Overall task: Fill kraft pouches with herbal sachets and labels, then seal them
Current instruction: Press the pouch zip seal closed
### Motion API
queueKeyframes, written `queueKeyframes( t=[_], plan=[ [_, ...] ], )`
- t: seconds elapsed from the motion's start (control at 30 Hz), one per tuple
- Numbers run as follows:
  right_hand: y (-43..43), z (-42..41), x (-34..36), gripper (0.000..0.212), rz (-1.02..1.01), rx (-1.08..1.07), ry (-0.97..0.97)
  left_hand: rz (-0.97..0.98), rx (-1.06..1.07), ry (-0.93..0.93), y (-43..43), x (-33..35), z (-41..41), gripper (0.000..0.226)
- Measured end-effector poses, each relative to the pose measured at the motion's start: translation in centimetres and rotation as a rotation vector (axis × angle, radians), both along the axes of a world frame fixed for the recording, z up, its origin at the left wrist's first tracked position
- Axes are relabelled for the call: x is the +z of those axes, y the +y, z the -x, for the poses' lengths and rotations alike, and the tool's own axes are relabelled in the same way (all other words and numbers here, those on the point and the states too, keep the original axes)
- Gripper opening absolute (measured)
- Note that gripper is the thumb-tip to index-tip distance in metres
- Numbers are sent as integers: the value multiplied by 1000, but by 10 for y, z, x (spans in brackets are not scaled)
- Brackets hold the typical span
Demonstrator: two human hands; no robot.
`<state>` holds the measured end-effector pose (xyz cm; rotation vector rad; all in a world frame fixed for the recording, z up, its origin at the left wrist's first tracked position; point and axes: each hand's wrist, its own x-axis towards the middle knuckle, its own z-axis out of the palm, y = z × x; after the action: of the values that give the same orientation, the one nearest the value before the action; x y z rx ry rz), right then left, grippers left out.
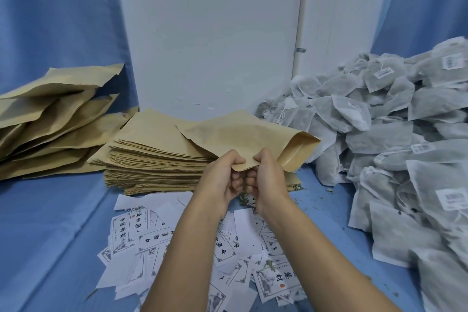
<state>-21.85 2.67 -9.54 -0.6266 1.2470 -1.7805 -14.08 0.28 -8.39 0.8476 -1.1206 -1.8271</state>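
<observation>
- Head view: left hand [222, 175] and right hand [266, 175] meet at centre, holding one pouch [243, 134] by its near edge.
- On the left hand, fingers [236, 182] are curled under and the thumb lies on top, pinching the pouch edge.
- On the right hand, the grip is the same; the two hands sit just beside each other.
- Pouch is raised off the table [50, 223] and tilted, its mouth gaping at the right end.
- Stack [157, 157] of flat pouches sits just behind the hands, on the blue cloth.
- Bulging pouches [50, 119] are piled at far left.
- Labels [152, 235], white slips with black print, lie scattered near, under the forearms.
- Sachets [405, 134] form a grey-white heap along the right, some with barcode stickers.
- White panel [210, 33] stands upright at far centre.
</observation>
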Motion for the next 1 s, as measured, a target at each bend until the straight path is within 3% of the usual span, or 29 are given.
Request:
queueKeyframes(
  t=[0.1,0.23,0.57,0.63,0.8,1.0],
  plan=[
    [1,1,0,29,-18,-14,-40,-5,14,-9,-2,1,-3,25],
    [0,4,0,18,-43,-42,-31,-12,16,-44,-1,2,-5,18],
    [2,8,2,27,-35,-70,-106,-62,38,-30,-4,2,-9,24],
    [2,6,2,26,-29,-87,-110,-59,119,-19,-3,3,-7,21],
    [1,-8,6,30,-9,36,-87,53,580,32,9,2,10,29],
    [5,-9,6,32,-31,54,-47,-1,458,-46,8,2,11,12]
  ],
)
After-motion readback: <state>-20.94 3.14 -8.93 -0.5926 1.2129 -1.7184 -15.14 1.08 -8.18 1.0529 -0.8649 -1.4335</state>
